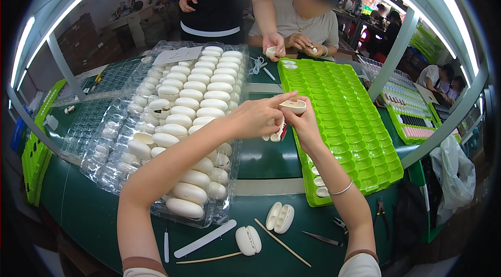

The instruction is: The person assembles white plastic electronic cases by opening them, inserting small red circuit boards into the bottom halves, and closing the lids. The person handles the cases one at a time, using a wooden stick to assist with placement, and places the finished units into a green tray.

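My right hand [307,123] is closed around a cream oval case shell [294,107], its hollow side facing up. My left hand [255,119] reaches across from the left, index finger stretched along the shell's rim. Its other fingers curl over a small white piece with a red edge [276,133], partly hidden; the grip looks closed on it. Below my hands, on the green table, an open white case with rounded wells [280,218] lies near a closed round white case [248,240]. Two thin wooden sticks [282,242] lie by them.
Stacked clear trays [222,217] of white oval cases stand left; a green moulded tray [355,136] lies right. A flat white stick [205,238], tweezers [322,238] and pliers [381,214] lie in front. Across the table are two people, one hand [273,44] holding a white piece.
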A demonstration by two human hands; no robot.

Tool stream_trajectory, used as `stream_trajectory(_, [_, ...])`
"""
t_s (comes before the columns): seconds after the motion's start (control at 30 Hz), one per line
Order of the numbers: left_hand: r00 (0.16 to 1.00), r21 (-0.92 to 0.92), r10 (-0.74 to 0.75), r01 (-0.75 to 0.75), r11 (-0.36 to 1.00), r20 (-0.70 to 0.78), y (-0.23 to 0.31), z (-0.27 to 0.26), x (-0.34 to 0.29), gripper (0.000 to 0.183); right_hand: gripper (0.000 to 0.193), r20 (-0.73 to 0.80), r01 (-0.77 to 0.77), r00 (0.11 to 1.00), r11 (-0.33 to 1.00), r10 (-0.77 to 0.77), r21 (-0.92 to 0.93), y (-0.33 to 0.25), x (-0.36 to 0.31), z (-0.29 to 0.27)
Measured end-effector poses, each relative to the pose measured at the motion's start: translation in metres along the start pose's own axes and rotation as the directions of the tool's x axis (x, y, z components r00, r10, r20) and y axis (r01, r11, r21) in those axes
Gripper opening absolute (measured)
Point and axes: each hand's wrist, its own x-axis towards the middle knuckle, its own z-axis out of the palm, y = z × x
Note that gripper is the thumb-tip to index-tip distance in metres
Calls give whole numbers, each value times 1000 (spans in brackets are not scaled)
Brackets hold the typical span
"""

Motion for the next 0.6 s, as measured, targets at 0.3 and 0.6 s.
stream_trajectory(0.3, [997, 138, 47, -39, 990, -56, 9, -9, -23, 12, 32, 128, 277, 954, 961, -273, -16, -13, -8, 7])
stream_trajectory(0.6, [962, 288, 214, -158, 944, -172, 55, -23, -46, 8, 32, 193, 400, 906, 911, -377, -96, -47, -39, 23])
